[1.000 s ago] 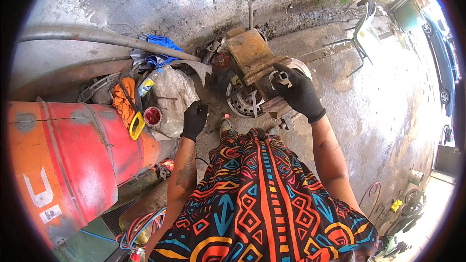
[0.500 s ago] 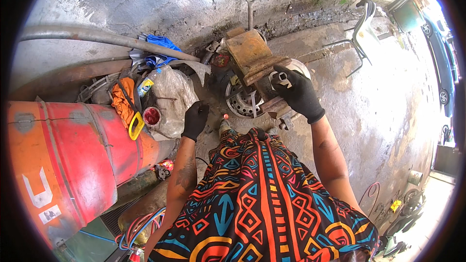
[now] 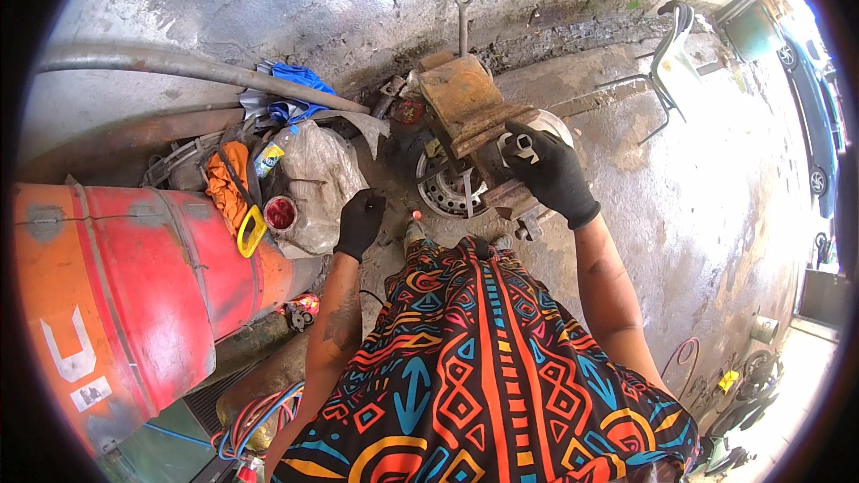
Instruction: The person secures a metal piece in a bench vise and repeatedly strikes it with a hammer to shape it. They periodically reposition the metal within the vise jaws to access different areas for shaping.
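My right hand (image 3: pixel 552 174), in a black glove, is raised over the bench vise. Between its thumb and fingers it grips a small metal nut (image 3: pixel 521 149) with a dark hole. Below and left of it stands the rusty vise (image 3: pixel 461 94), its jaws and screw partly hidden by the hand. My left hand (image 3: pixel 361 222), also gloved in black, hangs apart from the vise with its fingers curled. Whatever it may hold is hidden. A plastic-covered bundle (image 3: pixel 318 174) lies just left of it, with a cup of red stuff (image 3: pixel 280 213) on top.
Beneath the vise is a steel wheel (image 3: pixel 447 188). A red and orange drum (image 3: pixel 148 277) lies at the left, near a yellow-handled hacksaw (image 3: pixel 251 231). A long pipe (image 3: pixel 206 73) runs along the wall. A shovel handle (image 3: pixel 462 9) stands behind, and a chair (image 3: pixel 667 63) is at far right.
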Available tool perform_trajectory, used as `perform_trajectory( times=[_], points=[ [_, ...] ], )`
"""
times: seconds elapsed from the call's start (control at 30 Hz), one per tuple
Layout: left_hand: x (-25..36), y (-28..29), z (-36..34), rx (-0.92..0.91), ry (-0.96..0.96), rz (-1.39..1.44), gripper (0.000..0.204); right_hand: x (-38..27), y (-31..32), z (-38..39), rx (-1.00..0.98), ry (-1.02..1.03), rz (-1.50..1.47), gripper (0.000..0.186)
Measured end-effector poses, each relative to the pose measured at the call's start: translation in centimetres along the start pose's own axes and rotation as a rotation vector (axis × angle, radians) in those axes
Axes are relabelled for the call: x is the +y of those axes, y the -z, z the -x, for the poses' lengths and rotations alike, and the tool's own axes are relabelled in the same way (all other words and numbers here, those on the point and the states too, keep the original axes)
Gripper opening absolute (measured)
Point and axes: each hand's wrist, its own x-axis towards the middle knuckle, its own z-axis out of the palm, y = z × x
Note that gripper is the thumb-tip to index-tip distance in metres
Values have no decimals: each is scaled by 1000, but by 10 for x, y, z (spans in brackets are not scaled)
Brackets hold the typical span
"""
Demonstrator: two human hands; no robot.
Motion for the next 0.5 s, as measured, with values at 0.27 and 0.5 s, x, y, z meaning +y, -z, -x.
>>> perform_trajectory(
  times=[0.27, 0.5],
  points=[
    [-4, -5, 1, -8, -3, -34, 25, 2, -1, 0, 0, 2, 14, 47],
    [-9, -7, 1, -4, -12, -53, 25, 2, -2, 0, 9, -7, -8, 48]
  ],
)
